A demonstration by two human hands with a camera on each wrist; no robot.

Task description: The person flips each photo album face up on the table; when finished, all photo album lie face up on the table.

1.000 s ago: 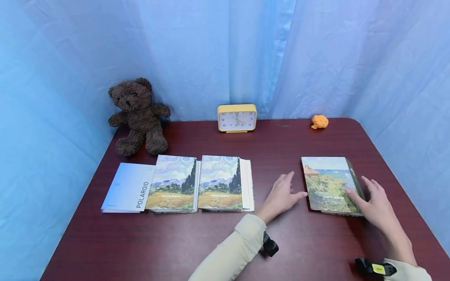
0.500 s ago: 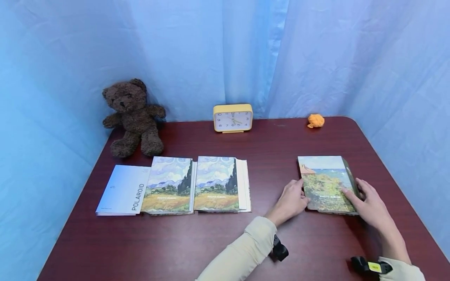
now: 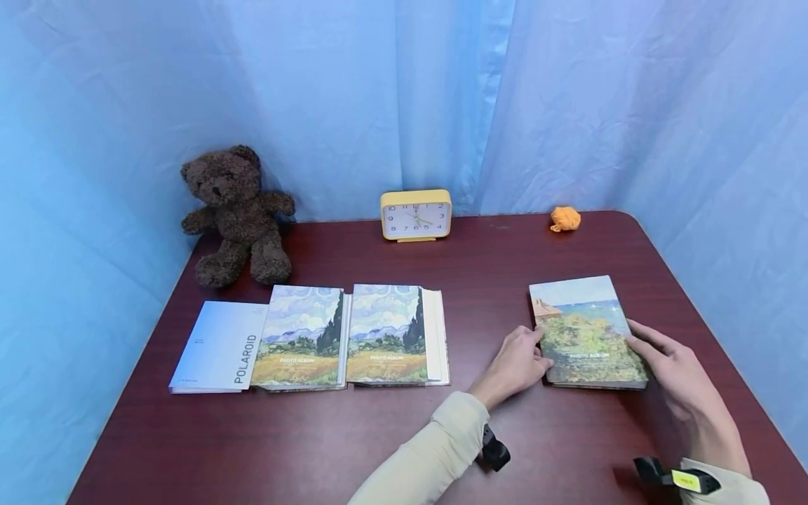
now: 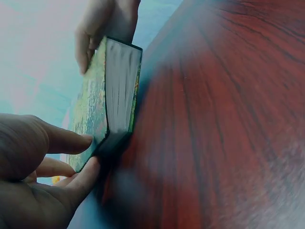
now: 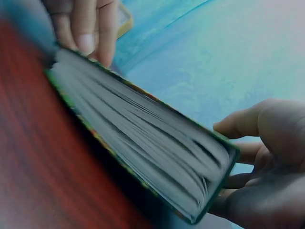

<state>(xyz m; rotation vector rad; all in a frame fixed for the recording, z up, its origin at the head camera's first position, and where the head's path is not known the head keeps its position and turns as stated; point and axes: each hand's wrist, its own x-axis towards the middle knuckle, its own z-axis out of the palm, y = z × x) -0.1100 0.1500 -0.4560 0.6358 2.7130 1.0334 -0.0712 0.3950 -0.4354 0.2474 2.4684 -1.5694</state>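
A photo album [image 3: 583,330] with a painted seaside cover lies near the right side of the table. My left hand [image 3: 516,359] pinches its left edge; in the left wrist view the album's front cover [image 4: 90,100] sits between thumb and fingers. From the other side my right hand [image 3: 678,379] grips the spine edge, thumb at the top edge and fingers around the spine, as the right wrist view shows. White page edges [image 5: 138,129] appear between the two covers there. The fingertips beneath the album are hidden in the head view.
At left, a blue Polaroid album [image 3: 217,347] and two matching landscape photo albums, one left [image 3: 299,337] and one right [image 3: 386,337], lie in a row. Behind them are a brown teddy bear [image 3: 236,214], a yellow clock [image 3: 416,216] and an orange yarn ball [image 3: 564,219]. Blue curtains [image 3: 315,105] surround the table [image 3: 284,449].
My left hand has moved in to the album's left edge and taken hold. The right thumb has shifted off the cover to its right edge. The album has turned slightly, its covers now more aligned.
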